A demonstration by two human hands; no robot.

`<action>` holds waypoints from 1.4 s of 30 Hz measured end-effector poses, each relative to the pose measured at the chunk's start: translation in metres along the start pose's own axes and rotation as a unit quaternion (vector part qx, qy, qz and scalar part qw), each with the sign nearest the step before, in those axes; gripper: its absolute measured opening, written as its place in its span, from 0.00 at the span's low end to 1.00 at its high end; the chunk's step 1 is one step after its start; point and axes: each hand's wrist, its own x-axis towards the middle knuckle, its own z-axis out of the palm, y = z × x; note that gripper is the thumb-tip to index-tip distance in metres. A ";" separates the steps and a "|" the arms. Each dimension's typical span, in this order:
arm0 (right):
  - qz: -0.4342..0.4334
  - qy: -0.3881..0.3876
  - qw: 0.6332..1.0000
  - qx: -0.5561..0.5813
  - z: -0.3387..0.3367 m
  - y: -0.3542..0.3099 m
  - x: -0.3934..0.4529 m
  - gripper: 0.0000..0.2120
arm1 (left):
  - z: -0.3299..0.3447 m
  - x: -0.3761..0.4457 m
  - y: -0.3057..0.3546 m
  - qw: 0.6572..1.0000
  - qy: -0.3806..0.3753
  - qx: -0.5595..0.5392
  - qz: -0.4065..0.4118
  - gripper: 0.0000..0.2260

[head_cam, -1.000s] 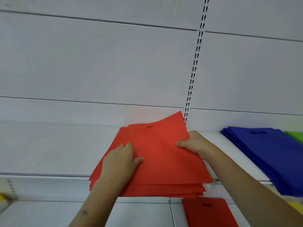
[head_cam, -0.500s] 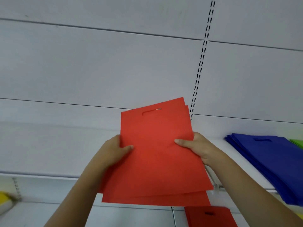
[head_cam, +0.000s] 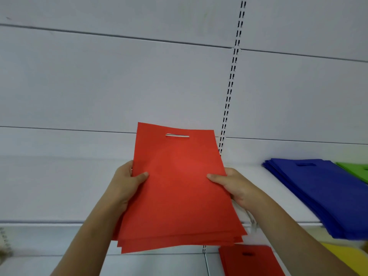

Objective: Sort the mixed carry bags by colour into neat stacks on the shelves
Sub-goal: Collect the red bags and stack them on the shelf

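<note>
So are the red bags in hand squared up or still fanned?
Nearly squared: red bags align at top, lower edges slightly staggered.

Held bags: you hold a bundle of red bags [head_cam: 179, 188] up in front of the white back panel [head_cam: 119, 80], handle slot at the top, lower edges fanned.
Left hand: your left hand [head_cam: 127, 182] grips the bundle's left edge, thumb on the front.
Right hand: your right hand [head_cam: 233, 184] grips the right edge, thumb on the front.
Shelf: the white shelf [head_cam: 249, 176] carries a blue stack [head_cam: 322, 192], with green bags [head_cam: 356, 170] just beside it.
Below: more red bags [head_cam: 251, 261] and yellow bags [head_cam: 346, 255] lie lower down.
</note>
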 end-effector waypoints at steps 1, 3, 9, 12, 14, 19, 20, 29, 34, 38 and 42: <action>-0.002 0.007 1.000 -0.025 0.000 0.002 -0.001 0.09 | 0.000 0.001 -0.002 1.000 0.001 0.007 0.004 0.13; -0.021 0.033 0.997 -0.068 -0.001 0.008 -0.001 0.09 | 0.001 0.000 -0.002 1.000 -0.002 0.014 0.004 0.14; -0.115 0.104 0.952 -0.264 0.000 0.011 0.002 0.09 | 0.004 -0.002 0.001 0.994 -0.007 0.092 0.057 0.12; -0.114 0.137 0.941 -0.287 0.004 0.010 0.003 0.08 | 0.008 0.003 0.000 0.984 -0.002 0.160 0.081 0.11; -0.082 0.140 0.960 -0.229 0.004 0.014 0.005 0.07 | 0.009 0.004 -0.004 0.973 -0.002 0.210 0.099 0.13; -0.038 0.139 0.968 -0.208 -0.004 0.015 0.004 0.11 | 0.011 0.005 -0.013 0.964 -0.039 0.251 0.080 0.21; -0.040 0.137 0.967 -0.211 -0.005 0.015 0.003 0.10 | 0.013 0.004 -0.015 0.961 -0.042 0.261 0.076 0.22; -0.062 0.119 0.971 -0.199 -0.021 0.003 -0.018 0.08 | 0.034 -0.015 -0.004 0.951 -0.025 0.278 0.134 0.21; -0.117 0.104 0.947 -0.281 -0.031 -0.012 -0.040 0.12 | 0.041 -0.018 0.010 0.955 -0.024 0.253 0.155 0.21; -0.179 0.134 0.920 -0.321 -0.047 -0.016 -0.067 0.16 | 0.063 -0.032 0.027 0.949 -0.027 0.249 0.193 0.18; -0.198 0.168 0.903 -0.343 -0.075 -0.013 -0.114 0.16 | 0.099 -0.065 0.044 0.944 -0.062 0.238 0.221 0.15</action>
